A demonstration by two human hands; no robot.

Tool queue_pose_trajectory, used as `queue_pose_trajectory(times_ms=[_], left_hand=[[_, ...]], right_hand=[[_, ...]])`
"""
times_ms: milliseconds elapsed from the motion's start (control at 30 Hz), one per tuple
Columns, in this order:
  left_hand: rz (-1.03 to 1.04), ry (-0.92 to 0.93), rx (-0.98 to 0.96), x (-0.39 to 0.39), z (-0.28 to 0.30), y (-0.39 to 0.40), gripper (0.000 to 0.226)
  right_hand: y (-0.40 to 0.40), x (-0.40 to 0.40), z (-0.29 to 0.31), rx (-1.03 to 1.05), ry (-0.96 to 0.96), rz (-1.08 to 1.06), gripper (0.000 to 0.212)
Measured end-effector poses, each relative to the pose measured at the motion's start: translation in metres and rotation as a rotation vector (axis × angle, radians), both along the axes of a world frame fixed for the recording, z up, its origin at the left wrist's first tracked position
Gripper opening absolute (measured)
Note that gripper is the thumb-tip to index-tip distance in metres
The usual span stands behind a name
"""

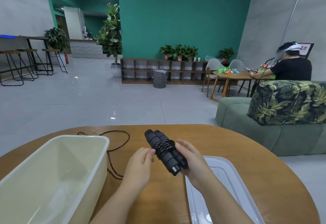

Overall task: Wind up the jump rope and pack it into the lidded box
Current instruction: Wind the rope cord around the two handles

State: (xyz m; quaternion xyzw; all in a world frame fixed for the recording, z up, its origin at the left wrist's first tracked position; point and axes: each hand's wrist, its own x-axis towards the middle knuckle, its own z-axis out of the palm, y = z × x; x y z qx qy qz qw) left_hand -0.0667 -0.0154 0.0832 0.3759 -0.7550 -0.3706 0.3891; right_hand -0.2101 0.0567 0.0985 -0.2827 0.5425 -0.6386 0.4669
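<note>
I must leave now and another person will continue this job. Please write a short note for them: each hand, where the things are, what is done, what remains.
Right hand: grip closed on the two black handles, held side by side above the table.
Left hand: pinching the rope at the coil on the handles.
Done: several turns are wound around the handles.
Loose rope trails on the table behind and beside the box.
Box: open, nothing visible inside, at the left. Lid: flat on the table at the right, partly under the right forearm.
Left: wind the remaining rope, put the bundle in the box, close the lid.
</note>
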Motion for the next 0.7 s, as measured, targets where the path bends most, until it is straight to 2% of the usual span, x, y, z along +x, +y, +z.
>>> queue_pose_trajectory(times_ms=[100, 200, 300, 433, 500, 633, 700], left_hand=[[0.067, -0.074, -0.074, 0.003, -0.004, 0.002, 0.026], [0.127, -0.096, -0.118, 0.006, -0.009, 0.004, 0.026], [0.159, -0.08, -0.106, 0.008, -0.012, 0.005, 0.026], [0.087, -0.076, -0.11, 0.013, -0.011, 0.007, 0.024], [0.02, -0.11, -0.134, 0.017, -0.01, 0.008, 0.021], [-0.033, -0.097, -0.166, 0.025, -0.005, 0.01, 0.018], [-0.001, -0.092, -0.171, 0.03, -0.004, 0.01, 0.015]], right_hand=[[0.002, 0.004, 0.0, -0.022, 0.428, -0.141, 0.017], [0.004, 0.013, 0.001, -0.028, 0.565, -0.089, 0.017], [0.007, 0.019, -0.001, 0.006, 0.655, 0.06, 0.016], [0.006, 0.027, -0.011, 0.126, 0.775, 0.142, 0.044], [0.004, 0.029, -0.016, 0.112, 0.754, 0.103, 0.045], [0.002, 0.029, -0.017, 0.148, 0.508, 0.052, 0.056], [0.001, 0.03, -0.016, 0.144, 0.372, 0.043, 0.05]])
